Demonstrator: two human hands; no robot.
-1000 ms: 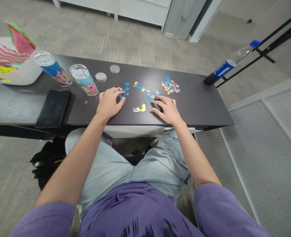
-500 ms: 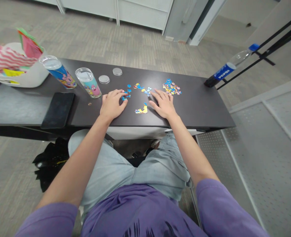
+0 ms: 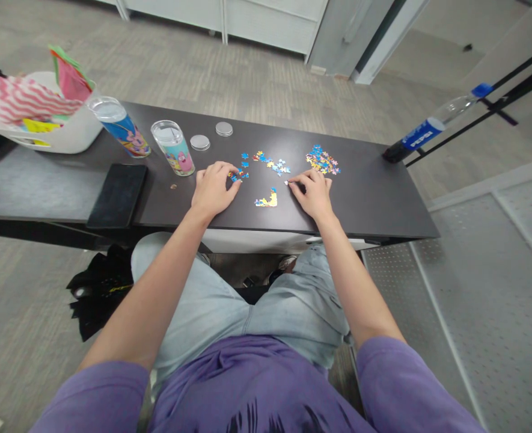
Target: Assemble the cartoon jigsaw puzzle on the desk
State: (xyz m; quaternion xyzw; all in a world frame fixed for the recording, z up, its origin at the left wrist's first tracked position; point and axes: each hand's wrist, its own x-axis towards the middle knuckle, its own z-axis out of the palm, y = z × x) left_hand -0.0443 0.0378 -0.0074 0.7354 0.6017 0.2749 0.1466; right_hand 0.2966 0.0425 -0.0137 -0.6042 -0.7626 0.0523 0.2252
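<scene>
My right hand (image 3: 313,191) has its thumb and forefinger closed on a small pale jigsaw piece (image 3: 287,183) at the tabletop. My left hand (image 3: 214,187) rests on the table, thumb apart from its fingers, with the fingertips touching a cluster of blue jigsaw pieces (image 3: 244,174). Between the hands lies a joined yellow corner section (image 3: 272,198). Beyond it runs a curved strip of blue and pale pieces (image 3: 278,166). A heap of loose mixed pieces (image 3: 322,161) lies just past my right hand.
Two clear printed cans (image 3: 175,150) (image 3: 124,129) stand left, near two round metal lids (image 3: 199,142) (image 3: 223,128). A black tablet-like slab (image 3: 118,195) lies near the front edge. A white basket of cloths (image 3: 76,135) is far left; a Pepsi bottle (image 3: 421,135) stands right.
My right hand has drawn its fingers in from spread to a pinch on a small piece, away from the strip. My left hand stays by the blue pieces. The view has shifted slightly.
</scene>
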